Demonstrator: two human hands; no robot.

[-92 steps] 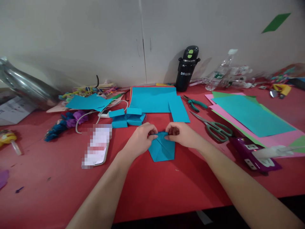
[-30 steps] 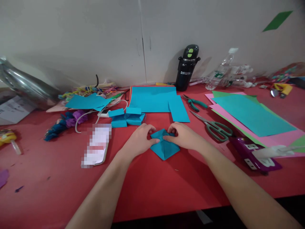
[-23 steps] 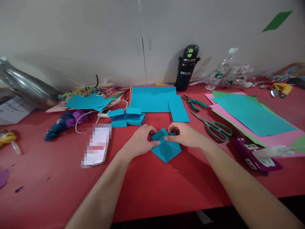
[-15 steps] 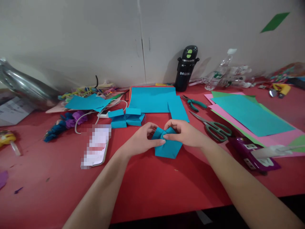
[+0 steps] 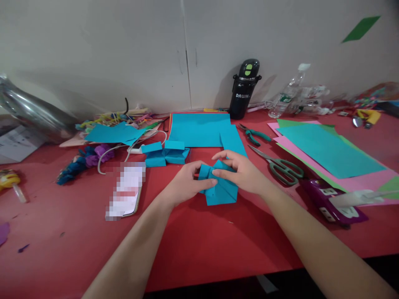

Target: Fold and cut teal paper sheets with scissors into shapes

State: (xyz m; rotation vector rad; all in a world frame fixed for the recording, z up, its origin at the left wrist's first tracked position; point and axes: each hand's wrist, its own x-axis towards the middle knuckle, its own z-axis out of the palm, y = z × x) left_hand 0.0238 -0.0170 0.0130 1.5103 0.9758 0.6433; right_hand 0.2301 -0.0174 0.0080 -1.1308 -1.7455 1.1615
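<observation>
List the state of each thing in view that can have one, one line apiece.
Left hand: gripping the held paper, thumb in front
Right hand: on the held paper, thumb in front
Held paper: blue, folded, partly covered by the hands
Other folded blue paper: folded, not held
Scissors: closed, lying down
Pliers: lying down, handles apart
Phone: face up, screen lit
Black bottle: upright, lid on
Clear bottle: capped

In front of you, the red bench [image 5: 187, 249] carries a phone [image 5: 129, 189], a boxy blue paper fold [image 5: 166, 155], pliers [image 5: 257, 135], scissors [image 5: 282, 169], a black flask [image 5: 241, 97] and, rightward, overlapping colored sheets [image 5: 330, 149].
</observation>
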